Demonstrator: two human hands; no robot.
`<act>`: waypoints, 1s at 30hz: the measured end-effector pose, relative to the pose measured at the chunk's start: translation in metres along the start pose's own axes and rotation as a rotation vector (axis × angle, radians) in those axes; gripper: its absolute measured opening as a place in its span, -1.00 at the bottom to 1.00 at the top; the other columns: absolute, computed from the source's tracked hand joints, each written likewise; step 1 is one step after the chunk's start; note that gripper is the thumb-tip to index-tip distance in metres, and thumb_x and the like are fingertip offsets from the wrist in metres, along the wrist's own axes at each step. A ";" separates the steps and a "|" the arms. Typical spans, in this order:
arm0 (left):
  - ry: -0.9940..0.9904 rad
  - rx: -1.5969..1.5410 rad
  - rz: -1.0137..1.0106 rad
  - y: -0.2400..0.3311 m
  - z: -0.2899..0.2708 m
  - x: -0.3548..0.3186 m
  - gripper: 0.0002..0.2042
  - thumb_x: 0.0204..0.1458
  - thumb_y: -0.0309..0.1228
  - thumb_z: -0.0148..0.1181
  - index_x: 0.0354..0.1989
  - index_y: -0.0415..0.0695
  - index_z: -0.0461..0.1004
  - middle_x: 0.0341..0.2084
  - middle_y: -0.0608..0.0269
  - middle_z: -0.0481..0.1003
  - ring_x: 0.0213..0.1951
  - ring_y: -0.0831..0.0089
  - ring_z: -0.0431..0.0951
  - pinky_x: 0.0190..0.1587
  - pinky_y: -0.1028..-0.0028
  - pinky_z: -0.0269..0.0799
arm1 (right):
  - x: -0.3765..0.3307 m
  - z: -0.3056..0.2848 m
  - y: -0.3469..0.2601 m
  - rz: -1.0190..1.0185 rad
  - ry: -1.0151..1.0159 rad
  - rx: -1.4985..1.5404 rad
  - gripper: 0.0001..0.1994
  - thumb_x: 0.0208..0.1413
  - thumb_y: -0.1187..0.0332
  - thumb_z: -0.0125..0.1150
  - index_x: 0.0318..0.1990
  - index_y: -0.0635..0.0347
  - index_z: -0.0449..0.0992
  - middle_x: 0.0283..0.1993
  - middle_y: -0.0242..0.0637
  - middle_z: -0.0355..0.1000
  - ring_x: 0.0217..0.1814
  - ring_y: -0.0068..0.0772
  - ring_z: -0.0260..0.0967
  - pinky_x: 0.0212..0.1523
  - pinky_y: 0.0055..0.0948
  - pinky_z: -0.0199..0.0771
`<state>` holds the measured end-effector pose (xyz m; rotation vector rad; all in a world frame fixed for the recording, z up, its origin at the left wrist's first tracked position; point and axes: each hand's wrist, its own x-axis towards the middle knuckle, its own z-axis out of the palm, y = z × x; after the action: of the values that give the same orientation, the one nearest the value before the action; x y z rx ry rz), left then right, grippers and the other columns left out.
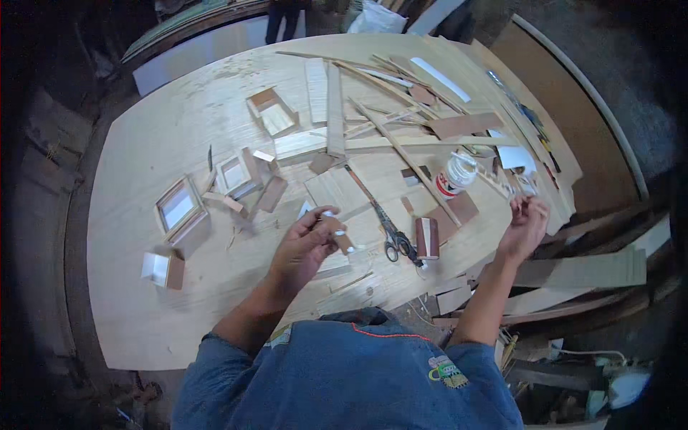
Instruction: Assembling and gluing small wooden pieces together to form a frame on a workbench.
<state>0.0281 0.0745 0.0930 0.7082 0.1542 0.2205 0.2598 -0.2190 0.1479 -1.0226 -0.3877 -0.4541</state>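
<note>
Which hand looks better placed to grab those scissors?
Probably the left hand: it hovers just beside the scissors, though it holds a small wood piece. The right hand is farther off, holding something too.

My left hand (pixel 304 247) covers most of small wood piece (pixel 338 233); shape unclear. Item in my right hand (pixel 525 223) too small, blurred. Worktop (pixel 143 301) near edge hidden behind my shirt (pixel 351 380). Person far, cut off by top edge.

One scissors (pixel 393 236), one glue bottle (pixel 456 174)
</note>
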 end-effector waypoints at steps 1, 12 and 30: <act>-0.022 -0.027 0.019 0.000 -0.004 0.000 -0.59 0.11 -0.39 0.14 0.12 -0.20 0.28 -0.17 0.17 0.47 -0.13 0.43 0.49 -0.03 0.39 0.41 | 0.010 -0.002 0.005 0.015 0.042 -0.009 -0.94 0.16 0.47 0.07 -0.27 0.25 0.35 -0.26 -0.25 0.34 -0.28 -0.46 0.34 -0.28 -0.52 0.48; 0.072 -0.050 0.097 -0.004 -0.032 -0.003 -0.73 0.08 -0.41 0.18 -0.05 -0.17 0.39 -0.19 0.24 0.49 -0.11 0.45 0.50 -0.02 0.48 0.42 | 0.077 0.010 0.064 -0.230 -0.269 -0.861 -0.87 0.05 0.42 0.05 -0.31 0.30 0.43 -0.47 -0.25 0.45 -0.45 -0.54 0.41 -0.39 -0.51 0.44; 0.023 -0.323 0.059 -0.017 -0.018 0.012 -0.75 0.08 -0.44 0.18 -0.08 -0.15 0.37 -0.17 0.26 0.46 -0.09 0.50 0.48 -0.03 0.62 0.44 | -0.094 0.084 0.059 0.218 -0.736 -0.649 -0.81 -0.03 0.44 0.29 -0.23 0.25 0.53 -0.31 -0.33 0.47 -0.30 -0.55 0.40 -0.23 -0.55 0.40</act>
<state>0.0383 0.0765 0.0671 0.3890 0.1157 0.3017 0.2040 -0.1020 0.0970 -1.8459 -0.7996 0.0293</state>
